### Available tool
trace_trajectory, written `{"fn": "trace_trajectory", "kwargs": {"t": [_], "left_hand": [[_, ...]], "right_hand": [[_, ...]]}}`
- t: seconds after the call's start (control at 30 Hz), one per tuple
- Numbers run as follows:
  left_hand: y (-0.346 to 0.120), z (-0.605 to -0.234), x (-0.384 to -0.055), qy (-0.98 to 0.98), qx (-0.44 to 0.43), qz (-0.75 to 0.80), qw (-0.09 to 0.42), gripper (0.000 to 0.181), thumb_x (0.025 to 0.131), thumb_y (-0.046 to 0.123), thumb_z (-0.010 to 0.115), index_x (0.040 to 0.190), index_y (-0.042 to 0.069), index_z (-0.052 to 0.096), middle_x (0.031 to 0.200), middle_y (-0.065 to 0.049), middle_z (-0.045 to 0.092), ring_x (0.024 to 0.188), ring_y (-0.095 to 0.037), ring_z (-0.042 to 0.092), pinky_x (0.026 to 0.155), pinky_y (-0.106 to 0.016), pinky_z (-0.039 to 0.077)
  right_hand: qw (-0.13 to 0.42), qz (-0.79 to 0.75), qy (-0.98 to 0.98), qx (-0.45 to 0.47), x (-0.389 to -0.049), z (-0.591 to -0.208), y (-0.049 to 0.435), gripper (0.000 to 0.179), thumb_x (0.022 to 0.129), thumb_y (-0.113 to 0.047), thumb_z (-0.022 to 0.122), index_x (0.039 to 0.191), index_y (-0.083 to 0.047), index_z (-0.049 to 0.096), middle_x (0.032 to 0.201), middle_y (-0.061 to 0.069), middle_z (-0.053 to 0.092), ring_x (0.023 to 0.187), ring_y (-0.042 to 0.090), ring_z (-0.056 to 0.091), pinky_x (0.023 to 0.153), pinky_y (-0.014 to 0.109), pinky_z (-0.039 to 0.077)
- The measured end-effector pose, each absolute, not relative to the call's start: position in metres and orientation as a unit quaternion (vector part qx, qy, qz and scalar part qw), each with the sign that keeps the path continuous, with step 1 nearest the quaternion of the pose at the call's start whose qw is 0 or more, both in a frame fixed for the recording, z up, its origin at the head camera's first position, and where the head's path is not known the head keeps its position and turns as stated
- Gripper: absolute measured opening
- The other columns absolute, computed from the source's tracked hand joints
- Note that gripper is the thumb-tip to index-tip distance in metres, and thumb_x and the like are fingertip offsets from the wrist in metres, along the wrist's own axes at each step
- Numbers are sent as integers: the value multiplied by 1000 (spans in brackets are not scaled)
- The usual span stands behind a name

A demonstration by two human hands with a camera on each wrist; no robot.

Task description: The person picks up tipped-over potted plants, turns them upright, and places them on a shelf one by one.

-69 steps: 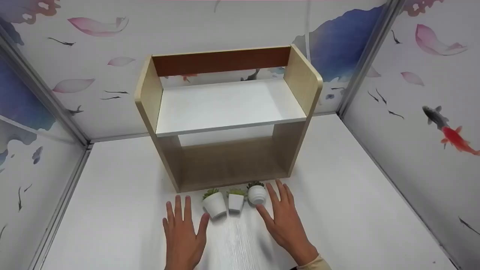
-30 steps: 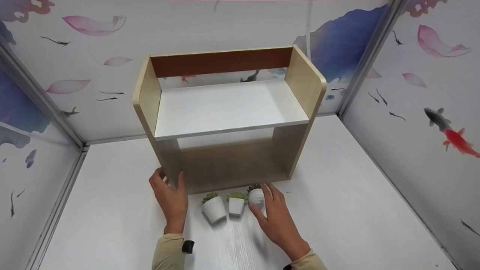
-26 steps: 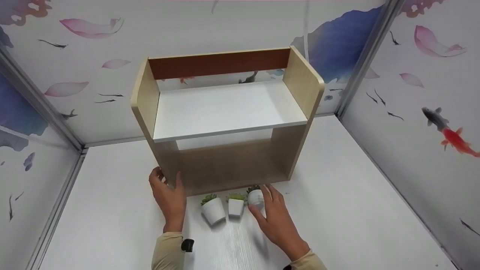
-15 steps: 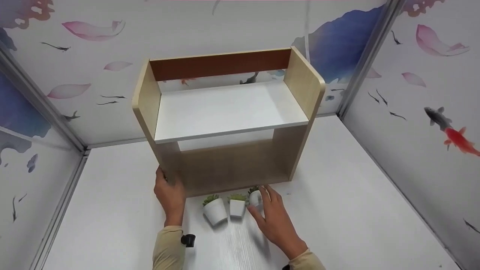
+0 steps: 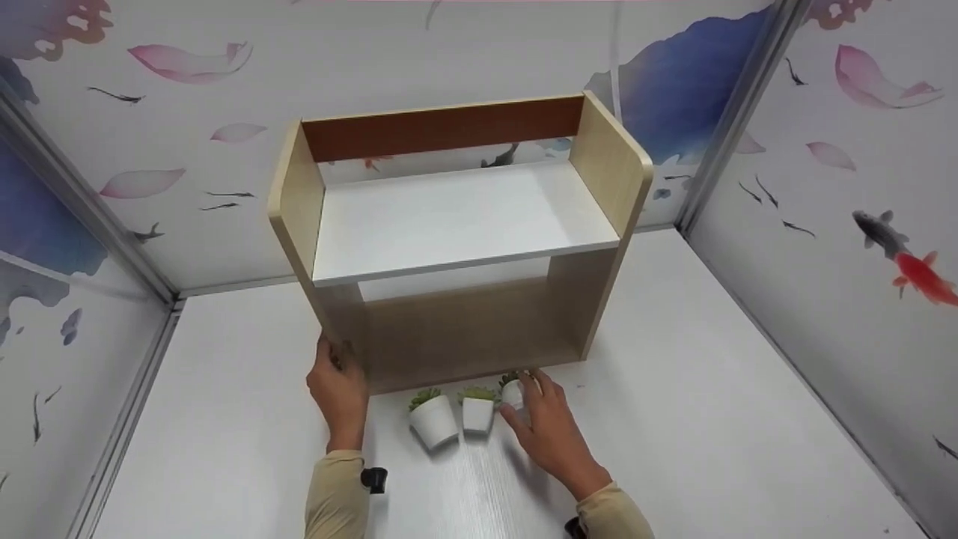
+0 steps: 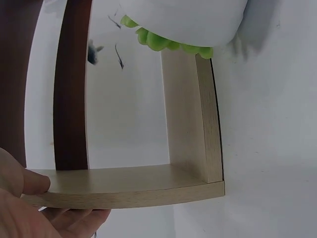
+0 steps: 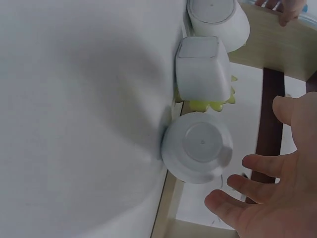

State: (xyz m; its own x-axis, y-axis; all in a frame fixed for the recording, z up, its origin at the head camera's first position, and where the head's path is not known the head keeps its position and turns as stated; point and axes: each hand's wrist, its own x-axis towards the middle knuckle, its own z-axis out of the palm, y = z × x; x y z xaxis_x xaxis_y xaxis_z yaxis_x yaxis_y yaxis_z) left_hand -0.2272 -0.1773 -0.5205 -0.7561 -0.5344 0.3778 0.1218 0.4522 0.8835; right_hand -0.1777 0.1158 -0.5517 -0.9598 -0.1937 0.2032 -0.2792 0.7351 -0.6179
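Wht tbl, L fingers grip shelf side

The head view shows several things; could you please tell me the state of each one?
Shelf: standing upright
Tapered pot: lying on its side
Square pot: lying on its side
Round pot: lying on its side, partly hidden
Left hand: grips the shelf
Right hand: fingers extended beside the round pot, contact unclear
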Motion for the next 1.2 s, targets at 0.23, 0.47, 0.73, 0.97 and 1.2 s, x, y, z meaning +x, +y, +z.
{"fn": "trace_trajectory", "kwargs": {"t": [0.23, 0.47, 0.73, 0.97, 1.2], "left_hand": [[-177, -521, -228, -784, 123, -508, 335, 40, 104, 4, 55, 144, -3, 54, 133, -26, 65, 119, -40, 66, 93, -56, 56], [-175, -517, -231, -782, 114, -516, 329, 40, 105, 6, 54, 145, -2, 54, 136, -25, 63, 120, -39, 66, 94, -55, 56], [-176, -523, -227, -789, 112, -502, 334, 40, 105, 5, 54, 145, -2, 53, 135, -26, 64, 118, -42, 67, 92, -56, 57], [-179, -523, -226, -787, 124, -504, 333, 39, 105, 5, 54, 144, -2, 54, 134, -26, 64, 118, -43, 67, 94, -56, 56], [-178, -522, -228, -786, 124, -510, 327, 41, 104, 2, 54, 145, -1, 53, 135, -26, 64, 118, -42, 66, 95, -56, 55]], "right_hand": [[59, 345, -929, 118, -185, -559, 118, 61, 103, -34, 63, 145, 7, 49, 149, 27, 45, 135, 46, 46, 108, 59, 44], [71, 342, -931, 108, -191, -562, 120, 57, 101, -30, 66, 143, 5, 51, 144, 28, 48, 127, 45, 53, 103, 58, 48], [65, 339, -933, 100, -193, -571, 119, 57, 98, -25, 70, 143, 4, 51, 140, 29, 51, 116, 44, 62, 95, 58, 53], [73, 341, -932, 98, -195, -571, 119, 55, 98, -23, 71, 141, 4, 51, 135, 29, 54, 116, 43, 63, 95, 57, 53], [74, 346, -931, 93, -195, -568, 121, 55, 96, -19, 73, 141, 1, 49, 135, 27, 55, 113, 42, 65, 93, 56, 54]]}}
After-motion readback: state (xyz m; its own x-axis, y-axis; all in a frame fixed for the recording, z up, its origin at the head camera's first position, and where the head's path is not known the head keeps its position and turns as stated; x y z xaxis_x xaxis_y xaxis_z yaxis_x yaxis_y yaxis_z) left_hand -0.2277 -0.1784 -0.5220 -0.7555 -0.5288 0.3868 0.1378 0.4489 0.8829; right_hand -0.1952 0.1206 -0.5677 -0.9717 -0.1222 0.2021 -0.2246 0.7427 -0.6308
